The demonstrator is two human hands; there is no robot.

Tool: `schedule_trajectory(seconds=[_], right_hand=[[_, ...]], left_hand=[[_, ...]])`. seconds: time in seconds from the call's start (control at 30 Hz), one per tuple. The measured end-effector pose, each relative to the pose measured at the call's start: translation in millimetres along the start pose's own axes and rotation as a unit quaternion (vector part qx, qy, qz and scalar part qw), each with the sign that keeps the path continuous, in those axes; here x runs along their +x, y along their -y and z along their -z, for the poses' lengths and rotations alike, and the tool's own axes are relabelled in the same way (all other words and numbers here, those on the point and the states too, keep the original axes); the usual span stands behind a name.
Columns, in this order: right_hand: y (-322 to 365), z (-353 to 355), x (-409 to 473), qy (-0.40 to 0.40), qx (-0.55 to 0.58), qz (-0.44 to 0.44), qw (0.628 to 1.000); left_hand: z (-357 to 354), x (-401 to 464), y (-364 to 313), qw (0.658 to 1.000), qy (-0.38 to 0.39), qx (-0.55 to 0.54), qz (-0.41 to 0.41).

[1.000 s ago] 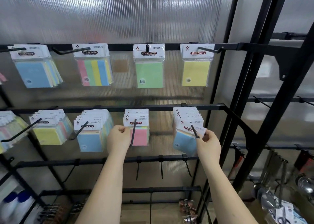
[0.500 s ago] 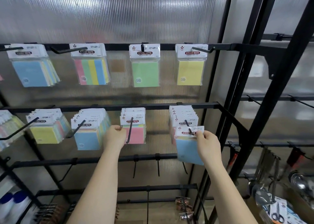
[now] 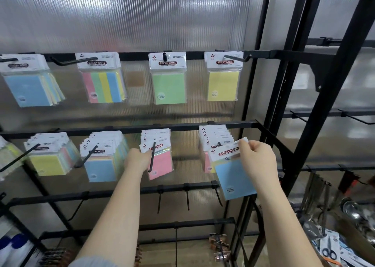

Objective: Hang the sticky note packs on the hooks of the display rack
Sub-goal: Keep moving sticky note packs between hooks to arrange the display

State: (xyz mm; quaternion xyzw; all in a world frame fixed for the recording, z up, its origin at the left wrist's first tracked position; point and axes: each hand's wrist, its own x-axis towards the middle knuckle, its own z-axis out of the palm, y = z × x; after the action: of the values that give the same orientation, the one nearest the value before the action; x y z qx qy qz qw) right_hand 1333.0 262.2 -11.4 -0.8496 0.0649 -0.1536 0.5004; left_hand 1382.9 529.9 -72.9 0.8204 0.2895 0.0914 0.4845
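Ribbed, see-thru plastic wall panel point(image 3: 129, 13) fills the bkgd, w/ soft daylight glare across its top. A black metal post point(image 3: 332, 88) slants at its right. Right of the post & lower: hanging ladles point(image 3: 351, 208), packaged scissors point(image 3: 329, 251). Left of the post, at bottom: blue-capped bottles point(image 3: 14, 246).

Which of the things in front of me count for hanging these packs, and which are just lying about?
For the job:
- blue pack, pinched by right hand
- pink pack, held by left hand
- hook
- hung packs

Lying about:
- scissors
- ladles
- empty lower hooks
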Motion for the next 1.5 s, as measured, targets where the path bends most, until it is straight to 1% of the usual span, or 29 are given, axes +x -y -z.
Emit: schedule_trajectory(seconds=[0.13, 0.23, 0.3, 0.43, 0.57, 0.7, 0.83, 0.93, 1.1, 1.2, 1.33, 1.5], right_hand=[[7, -2, -2, -0.003, 0.015, 0.002, 1.0], [10, -4, -4, -0.004, 0.021, 0.004, 1.0], [11, -5, -5, -0.003, 0.025, 0.004, 1.0], [10, -8, -7, -0.012, 0.011, 0.003, 1.0], [9, -8, -9, -0.031, -0.007, 0.012, 0.999], [12, -7, -12, -0.037, -0.012, 0.017, 0.999], [15, -8, -16, -0.034, -0.005, 0.022, 0.999], [16, -8, -17, -0.03, -0.004, 0.023, 0.999], [14, -6, -16, -0.037, -0.003, 0.037, 0.999], [13, -5, -15, -0.054, 0.019, 0.062, 0.996], [16, -3, -13, -0.104, 0.1, 0.123, 0.982], [27, 3, -5, -0.139, 0.2, 0.163, 0.956]], left_hand=[[-3, -6, 4, 0.999, 0.033, -0.024, -0.015], [-2, -10, 7, 0.997, 0.041, -0.054, -0.027], [1, -16, 8, 0.997, 0.037, -0.045, -0.042], [5, -25, 7, 0.998, -0.004, 0.03, -0.058], [13, -34, 4, 0.99, -0.008, 0.118, -0.082], [31, -49, -2, 0.977, 0.033, 0.188, -0.098], [50, -64, -8, 0.965, 0.084, 0.234, -0.083], [61, -78, -15, 0.958, 0.1, 0.253, -0.089], [72, -88, -24, 0.968, 0.074, 0.215, -0.106], [76, -91, -29, 0.978, 0.052, 0.17, -0.111], [75, -98, -38, 0.985, -0.035, 0.114, -0.127], [71, -96, -45, 0.982, -0.095, 0.039, -0.158]])
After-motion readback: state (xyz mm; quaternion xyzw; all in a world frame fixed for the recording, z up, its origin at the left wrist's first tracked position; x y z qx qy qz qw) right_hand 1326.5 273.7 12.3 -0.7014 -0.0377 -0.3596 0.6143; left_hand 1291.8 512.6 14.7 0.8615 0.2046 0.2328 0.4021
